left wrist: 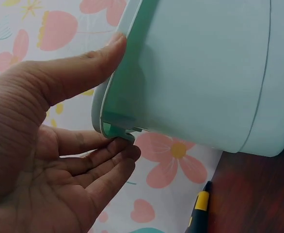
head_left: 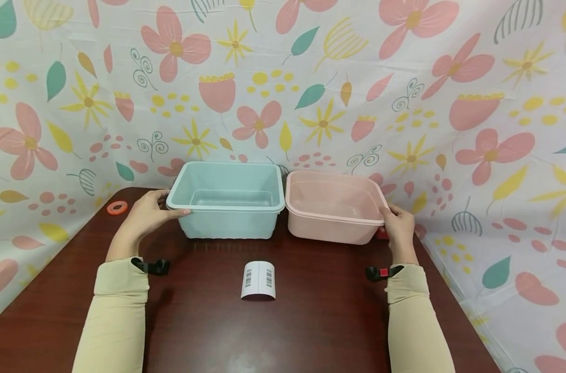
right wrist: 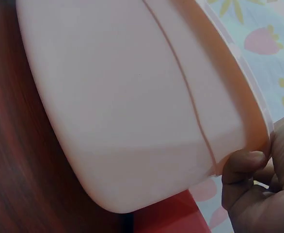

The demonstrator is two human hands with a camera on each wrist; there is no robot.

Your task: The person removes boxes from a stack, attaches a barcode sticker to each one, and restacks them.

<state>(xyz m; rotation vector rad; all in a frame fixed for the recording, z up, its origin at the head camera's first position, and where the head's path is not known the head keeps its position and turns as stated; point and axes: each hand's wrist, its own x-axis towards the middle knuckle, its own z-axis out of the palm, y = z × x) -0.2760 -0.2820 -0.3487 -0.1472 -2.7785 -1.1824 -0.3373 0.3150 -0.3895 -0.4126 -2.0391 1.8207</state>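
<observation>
Two plastic basins stand side by side at the back of the table, a light blue basin (head_left: 227, 224) on the left and a pink basin (head_left: 329, 228) on the right, their rims meeting in the head view. My left hand (head_left: 145, 215) grips the blue basin's left end, the thumb laid along the rim and the fingertips (left wrist: 130, 153) at the underside of its lip. At the pink basin's right end, my right hand (head_left: 399, 228) pinches the rim between thumb and fingers. Nothing shows inside either basin.
A curled white paper with printed barcodes (head_left: 258, 280) lies mid-table, in front of the basins. An orange ring (head_left: 117, 207) sits at the back left. Beside the blue basin is a black-and-yellow pen-like object (left wrist: 201, 206). Something flat and red (right wrist: 171, 216) shows by the pink basin. Floral cloth (head_left: 325, 140) hangs behind.
</observation>
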